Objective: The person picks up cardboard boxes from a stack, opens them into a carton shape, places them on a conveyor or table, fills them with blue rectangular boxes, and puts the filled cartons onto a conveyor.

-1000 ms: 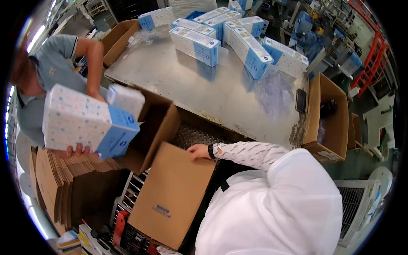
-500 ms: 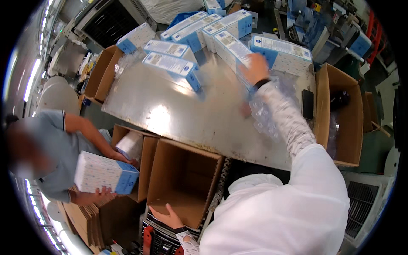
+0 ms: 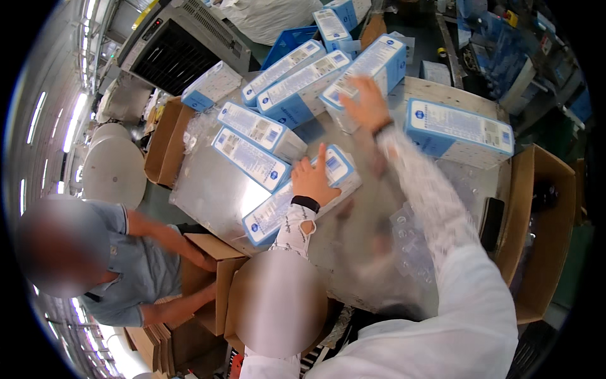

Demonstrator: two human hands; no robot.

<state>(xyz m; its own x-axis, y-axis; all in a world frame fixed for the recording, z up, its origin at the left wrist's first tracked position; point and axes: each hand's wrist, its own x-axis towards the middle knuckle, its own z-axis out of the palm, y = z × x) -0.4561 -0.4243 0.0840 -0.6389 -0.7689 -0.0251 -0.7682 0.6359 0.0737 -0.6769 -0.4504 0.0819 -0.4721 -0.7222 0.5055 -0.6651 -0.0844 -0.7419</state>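
Left hand and right hand, fingers spread, over boxes on a metal table, air cooler beyond

The left hand faces palm down, fingers spread, its forearm pointing forward. The right arm angles inward, the right hand farther forward, slightly blurred.

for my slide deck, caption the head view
Left hand on a nearer box, right hand at a farther box, over a metal table.
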